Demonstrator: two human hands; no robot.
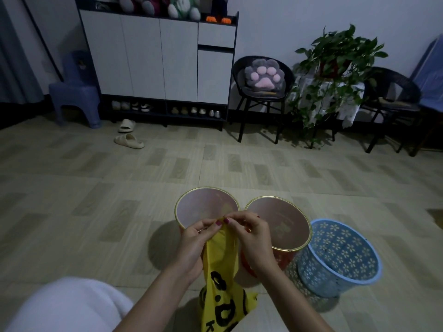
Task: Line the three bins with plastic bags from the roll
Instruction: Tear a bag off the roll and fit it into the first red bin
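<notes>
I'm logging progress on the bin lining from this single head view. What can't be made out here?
- Roll of bags: not visible in the head view.
- Yellow bag: lower end cut off by the bottom edge; its top edge is covered by the left hand and right hand, so whether it is open is unclear.
- Left bin and middle bin: near sides hidden by the hands and bag.

White shoe cabinet (155, 56) against back wall, stuffed toys (182, 7) on top, shoes in bottom shelf. Blue stool (75, 92) at left. Two slippers (128, 137) on floor. Black chair (262, 92) holding paw cushion (262, 73). Potted plant (335, 58) beside it.
</notes>
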